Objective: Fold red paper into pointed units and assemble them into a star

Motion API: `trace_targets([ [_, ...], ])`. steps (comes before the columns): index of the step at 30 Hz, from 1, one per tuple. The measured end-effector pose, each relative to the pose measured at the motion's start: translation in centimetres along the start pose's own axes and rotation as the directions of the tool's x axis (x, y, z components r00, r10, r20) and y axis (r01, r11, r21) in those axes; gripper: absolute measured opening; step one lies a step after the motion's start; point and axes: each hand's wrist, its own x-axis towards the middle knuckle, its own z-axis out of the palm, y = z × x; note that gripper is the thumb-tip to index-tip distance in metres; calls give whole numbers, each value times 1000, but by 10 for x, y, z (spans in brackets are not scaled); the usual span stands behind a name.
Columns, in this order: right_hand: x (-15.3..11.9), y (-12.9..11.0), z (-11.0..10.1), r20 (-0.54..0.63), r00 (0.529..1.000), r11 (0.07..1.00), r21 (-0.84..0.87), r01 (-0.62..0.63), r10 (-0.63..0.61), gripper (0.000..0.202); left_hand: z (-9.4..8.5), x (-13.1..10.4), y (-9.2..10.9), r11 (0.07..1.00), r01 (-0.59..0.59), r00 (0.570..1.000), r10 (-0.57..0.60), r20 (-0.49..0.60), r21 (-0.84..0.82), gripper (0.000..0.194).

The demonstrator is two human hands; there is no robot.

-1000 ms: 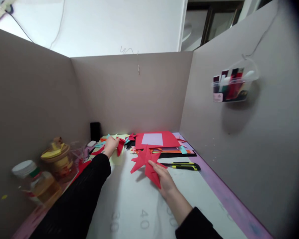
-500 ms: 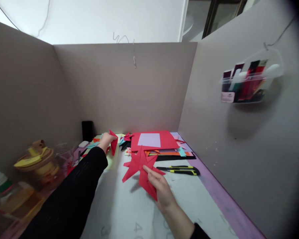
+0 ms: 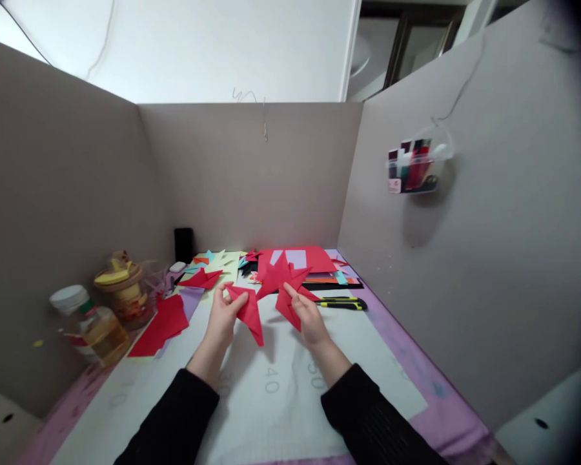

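Between thumb and fingers, my left hand (image 3: 224,316) pinches a folded red paper piece (image 3: 250,314) whose point hangs down over the white mat. My right hand (image 3: 310,316) grips a larger red star-shaped paper assembly (image 3: 281,278) by its lower arm, with the thumb on top. The two red pieces are held side by side above the mat (image 3: 271,413); the folded piece is close to the star's left arm. Another folded red piece (image 3: 202,279) lies behind my left hand.
Red sheets (image 3: 162,326) lie at left beside a bottle (image 3: 101,329) and a yellow-brown container (image 3: 122,290). Yellow-black cutters (image 3: 343,303) lie at right, below a red sheet (image 3: 319,259). A black phone-like object (image 3: 184,245) stands at the back left. A clear holder (image 3: 414,171) hangs on the right wall.
My left hand has come back from the rear left with a folded red piece, close to the star. My right hand still holds the star. The head view has shifted.
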Motion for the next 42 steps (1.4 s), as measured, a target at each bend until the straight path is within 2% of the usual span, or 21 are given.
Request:
trace_targets([
  [5, -6, -3, 1, 218, 975, 946, -307, 107, -40, 64, -21, -3, -10, 998, 3, 1000, -4, -8, -64, 44],
  [9, -9, -8, 2, 330, 943, 914, -369, 170, -42, 66, -28, -1, -11, 996, 13, 1000, -12, 6, -85, 39],
  [22, -7, -12, -3, 444, 896, 889, -406, 211, -10, 70, -35, 4, 0, 994, -67, 998, 67, -7, -90, 39],
  [30, -7, -13, -2, 469, 882, 916, -370, 158, 38, 72, -32, 2, -4, 999, -14, 999, 15, 39, -38, 40],
  [42, -9, -15, -3, 486, 865, 925, -371, 75, 126, 66, -30, -1, -1, 999, -15, 994, 12, 105, 30, 36],
])
